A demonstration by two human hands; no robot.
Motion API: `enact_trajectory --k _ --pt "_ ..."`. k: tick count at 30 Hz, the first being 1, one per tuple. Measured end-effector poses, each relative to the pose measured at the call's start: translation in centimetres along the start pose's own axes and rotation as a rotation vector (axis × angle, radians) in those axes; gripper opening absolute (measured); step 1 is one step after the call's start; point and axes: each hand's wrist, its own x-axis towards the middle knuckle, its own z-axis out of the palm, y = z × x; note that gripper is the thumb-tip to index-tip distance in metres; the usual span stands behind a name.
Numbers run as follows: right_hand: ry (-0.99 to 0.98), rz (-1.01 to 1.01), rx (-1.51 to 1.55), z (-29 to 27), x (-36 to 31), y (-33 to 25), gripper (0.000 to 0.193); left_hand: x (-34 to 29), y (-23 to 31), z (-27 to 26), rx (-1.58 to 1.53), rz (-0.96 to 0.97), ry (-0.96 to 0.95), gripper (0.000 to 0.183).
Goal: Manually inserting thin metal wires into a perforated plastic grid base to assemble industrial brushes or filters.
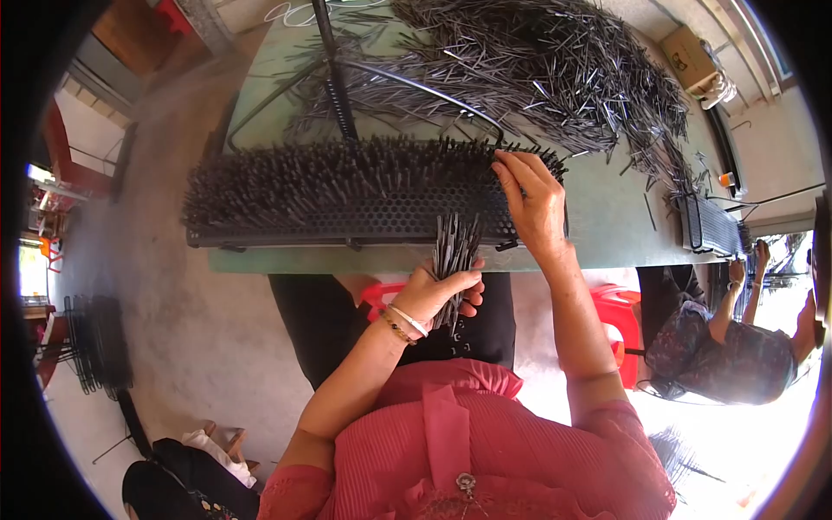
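In front of me, along the table's near edge, stands a long black rack with a honeycomb of holes (pixel 425 215). Thin dark strips (pixel 321 169) poke up out of most of it, packed close together. A bundle of loose dark grey strips (pixel 455 243) is gripped in my left hand (pixel 429 299), just below the rack's front edge. Over the rack's right part, my right hand (pixel 539 204) has its thumb and forefinger pinched among the upright strips. Whatever lies between those fingertips is too small to make out.
A big heap of the same strips (pixel 555 74) covers the back of the green table (pixel 598 238). A metal frame (pixel 416 85) rises behind the rack. To the right, another person's hands (pixel 747 267) are at a similar rack (pixel 711 227). A cardboard box (pixel 689 59) sits beyond the heap.
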Motion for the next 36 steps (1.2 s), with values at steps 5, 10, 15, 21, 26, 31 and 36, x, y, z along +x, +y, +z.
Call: enact_trajectory --k 5,10,15,21,26,31,36 --pt "-0.032 -0.061 -0.006 -0.1 0.6 0.5 0.016 0.0 0.1 0.4 -0.019 0.005 0.046 0.028" --pt "-0.008 0.051 -0.052 -0.1 0.3 0.5 0.014 0.2 0.2 0.5 -0.061 0.018 0.055 0.03" --pt "-0.024 0.045 -0.072 -0.1 -0.2 0.1 0.016 -0.1 0.0 0.5 -0.068 0.034 0.069 0.029" --pt "-0.291 0.539 0.301 -2.9 -2.3 -2.9 0.023 -0.6 0.6 1.2 -0.033 0.103 0.029 0.027" --pt "-0.441 0.79 0.65 -3.0 -4.1 -2.8 0.023 -0.3 0.0 1.7 0.02 0.1 0.015 0.028" --pt "-0.429 0.914 0.762 -4.2 -4.2 -2.5 0.018 -0.2 -0.2 2.1 0.02 0.018 0.051 0.029" --pt "-0.129 0.735 0.739 -5.0 -3.0 -1.7 0.022 -0.2 0.5 2.3 0.039 0.028 0.092 0.031"
